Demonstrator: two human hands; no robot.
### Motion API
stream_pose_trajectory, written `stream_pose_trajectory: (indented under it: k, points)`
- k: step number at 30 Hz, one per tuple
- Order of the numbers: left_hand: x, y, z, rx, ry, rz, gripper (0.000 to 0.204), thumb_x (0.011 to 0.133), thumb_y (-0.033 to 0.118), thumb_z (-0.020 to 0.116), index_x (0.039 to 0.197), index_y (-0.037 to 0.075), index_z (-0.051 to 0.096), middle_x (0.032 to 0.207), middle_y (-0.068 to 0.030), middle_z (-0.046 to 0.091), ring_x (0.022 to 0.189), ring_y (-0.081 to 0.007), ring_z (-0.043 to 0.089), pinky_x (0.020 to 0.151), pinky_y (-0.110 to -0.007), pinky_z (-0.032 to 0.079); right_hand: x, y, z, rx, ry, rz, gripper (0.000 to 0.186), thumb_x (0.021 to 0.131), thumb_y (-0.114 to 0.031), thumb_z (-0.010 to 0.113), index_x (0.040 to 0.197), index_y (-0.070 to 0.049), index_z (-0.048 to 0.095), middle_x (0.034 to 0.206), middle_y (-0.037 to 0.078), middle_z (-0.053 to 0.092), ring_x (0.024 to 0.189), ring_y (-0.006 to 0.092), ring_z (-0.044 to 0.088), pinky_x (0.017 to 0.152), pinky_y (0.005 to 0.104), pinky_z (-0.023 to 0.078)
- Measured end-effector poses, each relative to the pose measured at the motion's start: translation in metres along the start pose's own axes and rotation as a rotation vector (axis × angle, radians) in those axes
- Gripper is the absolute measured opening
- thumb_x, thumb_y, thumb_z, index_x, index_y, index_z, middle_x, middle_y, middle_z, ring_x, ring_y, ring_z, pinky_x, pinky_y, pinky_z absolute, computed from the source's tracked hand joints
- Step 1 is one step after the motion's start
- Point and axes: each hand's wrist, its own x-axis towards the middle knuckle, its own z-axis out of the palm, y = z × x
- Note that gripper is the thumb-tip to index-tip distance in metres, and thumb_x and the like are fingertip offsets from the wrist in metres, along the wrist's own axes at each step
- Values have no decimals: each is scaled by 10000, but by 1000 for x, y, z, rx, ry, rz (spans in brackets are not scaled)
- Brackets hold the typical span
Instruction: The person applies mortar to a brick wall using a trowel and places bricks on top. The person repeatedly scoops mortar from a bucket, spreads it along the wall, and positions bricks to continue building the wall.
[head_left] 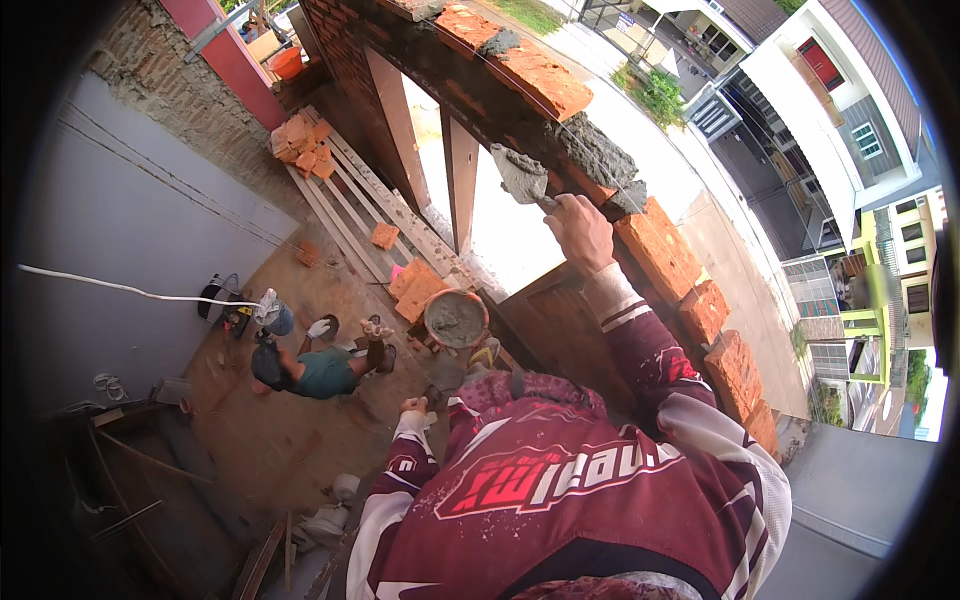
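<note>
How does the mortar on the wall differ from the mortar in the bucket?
The wall mortar sits in rough, raised lumps; the bucket mortar lies flatter inside the round bucket. The wall mortar is beside the trowel in the right hand; the bucket mortar is lower down, apart from that hand. Both are grey.
</note>
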Motion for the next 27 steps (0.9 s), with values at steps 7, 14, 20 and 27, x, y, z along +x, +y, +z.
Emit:
stream_pose_trajectory:
  k: [7,14,20,27]
  points:
    - [-27,-13,-6,-34,7,-52,495,850,362,785,1149,-28,724,1065,-199,767,966,-314,739,880,-436,571,59,-19,-11,466,-392,140,381,856,-271,768,1117,7,768,875,187,758,764,276,726,753,395,565]
    - [-30,-34,-11,-102,62,-74,466,851,359,796,1118,-18,737,1023,-185,773,943,-304,737,874,-430,568,65,4,-11,288,-97,205,402,868,-341,746,1003,37,744,909,224,752,872,378,727,839,453,554]
    - [-23,-25,-16,57,52,-4,422,869,338,793,1097,-12,733,888,-134,747,766,-236,705,716,-388,567,21,17,22,273,-183,328,425,894,-317,667,1121,39,714,1055,296,730,1037,454,704,925,489,543]
    - [8,28,-19,-61,-3,7,504,860,341,803,1195,-22,704,909,-133,755,673,-204,689,624,-367,562,23,-2,68,337,-143,199,365,910,-257,596,1141,26,575,1031,319,698,1006,520,667,894,569,511]
